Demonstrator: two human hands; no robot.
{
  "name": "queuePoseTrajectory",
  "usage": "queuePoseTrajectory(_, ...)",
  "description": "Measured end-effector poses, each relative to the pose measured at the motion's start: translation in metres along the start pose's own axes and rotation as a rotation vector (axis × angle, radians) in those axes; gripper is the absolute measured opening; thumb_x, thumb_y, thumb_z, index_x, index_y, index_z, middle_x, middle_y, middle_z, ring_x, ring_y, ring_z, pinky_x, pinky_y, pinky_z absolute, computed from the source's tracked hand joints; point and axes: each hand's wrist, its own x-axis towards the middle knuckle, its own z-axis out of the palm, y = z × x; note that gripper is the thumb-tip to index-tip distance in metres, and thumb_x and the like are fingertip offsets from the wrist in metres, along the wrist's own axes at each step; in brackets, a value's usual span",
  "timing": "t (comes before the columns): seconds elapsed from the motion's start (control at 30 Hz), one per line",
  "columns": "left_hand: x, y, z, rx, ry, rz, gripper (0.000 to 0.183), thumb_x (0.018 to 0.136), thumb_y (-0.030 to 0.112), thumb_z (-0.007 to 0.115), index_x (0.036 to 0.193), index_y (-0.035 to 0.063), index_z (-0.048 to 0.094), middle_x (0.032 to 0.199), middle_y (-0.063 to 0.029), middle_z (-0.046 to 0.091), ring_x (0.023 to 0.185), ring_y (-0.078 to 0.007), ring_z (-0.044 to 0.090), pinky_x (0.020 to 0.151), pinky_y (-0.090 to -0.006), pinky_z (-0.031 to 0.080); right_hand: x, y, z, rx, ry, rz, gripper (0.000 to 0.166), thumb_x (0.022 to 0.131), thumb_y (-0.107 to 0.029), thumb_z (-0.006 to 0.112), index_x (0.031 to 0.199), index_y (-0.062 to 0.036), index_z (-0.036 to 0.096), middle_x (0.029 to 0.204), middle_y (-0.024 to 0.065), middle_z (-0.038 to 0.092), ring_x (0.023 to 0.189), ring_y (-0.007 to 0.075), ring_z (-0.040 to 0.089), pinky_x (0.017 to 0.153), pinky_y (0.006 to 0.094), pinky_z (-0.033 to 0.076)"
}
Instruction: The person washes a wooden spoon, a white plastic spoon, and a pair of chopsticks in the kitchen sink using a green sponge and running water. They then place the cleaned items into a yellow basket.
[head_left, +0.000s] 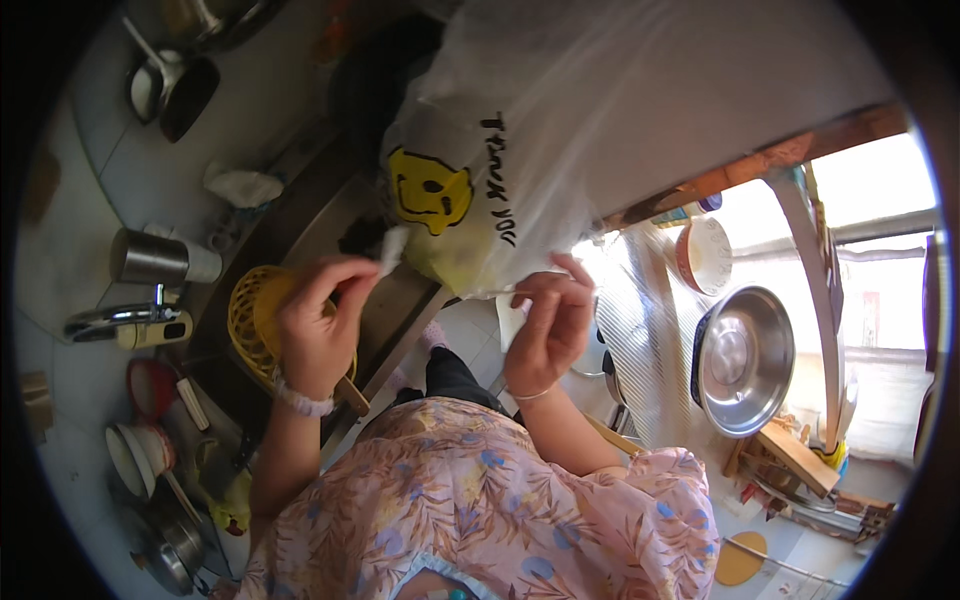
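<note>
A translucent white plastic bag (540, 165) with a yellow smiling face and dark writing hangs in front of me, something yellowish-green showing through its lower end. My left hand (322, 315), a pale band at its wrist, pinches a small white scrap (392, 249) between thumb and fingertips, close to the bag's lower left side. At the bag's lower right edge is my right hand (549, 322), thumb and forefinger closed on a thin strand (517, 292) that seems to come from the bag. What that strand is cannot be told.
A yellow plastic basket (244, 322) stands at the sink (322, 210) on the left. Beyond it are a chrome faucet (112, 319) and a red pan (150, 388). On the right are a stainless steel basin (746, 360), a bowl (705, 255) and a wooden block (799, 457).
</note>
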Motion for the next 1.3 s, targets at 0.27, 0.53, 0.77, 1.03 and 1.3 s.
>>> queuePoseTrajectory(0.27, 0.096, 0.090, 0.125, 0.487, -0.371, 1.068, 0.005, 0.079, 0.010, 0.062, 0.075, 0.0063, 0.063, 0.077, -0.0061, 0.061, 0.082, -0.0208, 0.065, 0.093, -0.0383, 0.047, -0.011, 0.011, -0.037, -0.484, -0.112, 0.093, 0.010, 0.091, -0.003, 0.063, 0.101, -0.0004, 0.060, 0.085, 0.0117, 0.066, 0.077, 0.0191, 0.065, 0.069, 0.0316, 0.052)
queuePoseTrajectory(0.53, 0.098, 0.109, 0.120, 1.373, -0.961, 0.476, 0.015, 0.086, 0.020, 0.061, 0.091, 0.0196, 0.075, 0.097, -0.0016, 0.072, 0.091, -0.0193, 0.068, 0.085, -0.0379, 0.043, -0.018, -0.016, -0.036, -0.441, -0.230, -0.016, 0.013, 0.087, 0.003, 0.064, 0.100, -0.0013, 0.061, 0.093, 0.0095, 0.066, 0.071, 0.0212, 0.061, 0.062, 0.0288, 0.050)
queuePoseTrajectory(0.77, 0.096, 0.096, 0.114, 1.301, -0.759, 0.603, 0.015, 0.085, 0.016, 0.061, 0.087, 0.0194, 0.076, 0.092, -0.0026, 0.069, 0.086, -0.0190, 0.067, 0.087, -0.0346, 0.040, -0.010, -0.044, -0.049, -0.373, -0.092, -0.061, 0.012, 0.085, 0.007, 0.063, 0.096, 0.0009, 0.061, 0.101, 0.0144, 0.065, 0.074, 0.0191, 0.064, 0.065, 0.0280, 0.052)
queuePoseTrajectory(1.03, 0.103, 0.080, 0.103, 0.806, -0.582, 0.859, 0.010, 0.081, 0.008, 0.059, 0.077, 0.0112, 0.068, 0.083, -0.0056, 0.065, 0.084, -0.0209, 0.065, 0.085, -0.0351, 0.044, 0.042, -0.095, -0.141, -0.907, 0.179, -0.465, 0.017, 0.082, 0.009, 0.066, 0.096, 0.0001, 0.065, 0.091, 0.0140, 0.070, 0.082, 0.0223, 0.070, 0.073, 0.0283, 0.054)
queuePoseTrajectory(1.3, 0.082, 0.100, 0.068, 0.345, -0.416, 0.871, 0.024, 0.078, -0.001, 0.064, 0.102, 0.0011, 0.064, 0.102, -0.0102, 0.063, 0.093, -0.0282, 0.062, 0.102, -0.0478, 0.043, 0.129, -0.174, -0.256, -1.245, 0.744, -0.626, 0.013, 0.091, -0.012, 0.068, 0.098, -0.0014, 0.069, 0.096, 0.0090, 0.071, 0.082, 0.0170, 0.068, 0.074, 0.0290, 0.056)
